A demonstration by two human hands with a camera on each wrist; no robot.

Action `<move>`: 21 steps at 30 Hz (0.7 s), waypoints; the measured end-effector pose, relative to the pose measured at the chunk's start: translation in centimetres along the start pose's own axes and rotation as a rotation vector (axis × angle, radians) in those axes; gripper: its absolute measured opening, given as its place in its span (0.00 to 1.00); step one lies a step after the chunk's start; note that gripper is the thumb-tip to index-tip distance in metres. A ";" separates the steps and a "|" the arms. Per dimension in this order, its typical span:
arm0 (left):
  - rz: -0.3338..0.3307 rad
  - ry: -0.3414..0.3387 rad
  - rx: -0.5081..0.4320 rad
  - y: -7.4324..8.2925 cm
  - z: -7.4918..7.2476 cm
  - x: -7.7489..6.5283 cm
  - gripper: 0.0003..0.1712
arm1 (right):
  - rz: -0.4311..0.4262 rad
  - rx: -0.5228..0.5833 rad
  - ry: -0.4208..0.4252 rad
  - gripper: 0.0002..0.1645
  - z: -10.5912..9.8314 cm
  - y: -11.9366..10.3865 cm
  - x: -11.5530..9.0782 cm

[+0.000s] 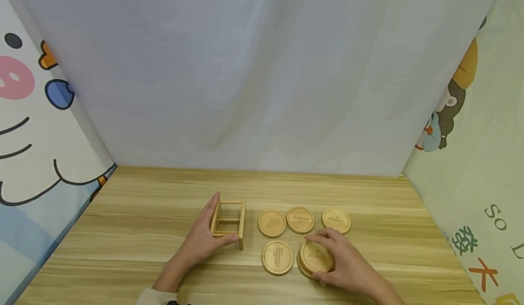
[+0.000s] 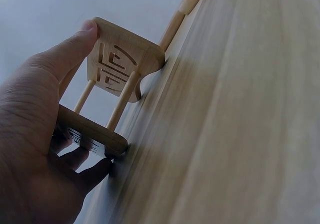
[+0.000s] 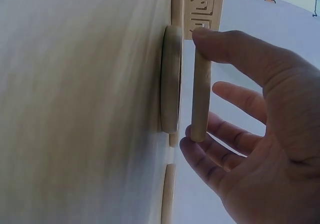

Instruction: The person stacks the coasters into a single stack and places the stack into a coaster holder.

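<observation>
While the left hand (image 1: pixel 200 239) is gripping a pale wooden rack (image 1: pixel 243 223) with carved panels and round rods, standing left of the desk's (image 1: pixel 376 195) middle, the right hand (image 1: pixel 345 266) is pinching a round, light-brown wooden coaster (image 1: pixel 316 256) between thumb and fingers, holding it just above a matching lower coaster (image 3: pixel 171 79). Between rack and held coaster, another round wooden coaster (image 1: pixel 277 257) is lying flat, standing in the way. Nearer the desk's far edge, a left coaster (image 1: pixel 272 224) and a middle coaster (image 1: pixel 300 220) are lying close together, a right coaster (image 1: pixel 336 220) sitting apart. Greyish-white cloth (image 1: pixel 262 91) is hanging behind that edge; cartoon-printed panels (image 1: pixel 462 182) are flanking the side edges.
</observation>
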State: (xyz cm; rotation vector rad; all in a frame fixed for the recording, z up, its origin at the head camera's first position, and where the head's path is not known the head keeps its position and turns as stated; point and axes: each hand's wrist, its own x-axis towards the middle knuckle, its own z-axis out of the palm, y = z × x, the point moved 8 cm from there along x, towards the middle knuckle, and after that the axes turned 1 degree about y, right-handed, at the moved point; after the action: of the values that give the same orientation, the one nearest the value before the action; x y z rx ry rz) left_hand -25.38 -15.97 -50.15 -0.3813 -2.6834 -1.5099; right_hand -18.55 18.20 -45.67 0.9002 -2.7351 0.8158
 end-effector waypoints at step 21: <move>-0.005 -0.009 -0.004 0.0 0.1 0.0 0.76 | -0.008 0.015 -0.046 0.49 0.9 0.0 0.0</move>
State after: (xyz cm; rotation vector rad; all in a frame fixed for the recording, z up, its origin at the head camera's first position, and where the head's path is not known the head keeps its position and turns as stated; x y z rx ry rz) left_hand -25.32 -15.90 -50.19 -0.3822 -2.6905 -1.5191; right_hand -18.49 17.73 -46.45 0.9439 -2.7663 0.8254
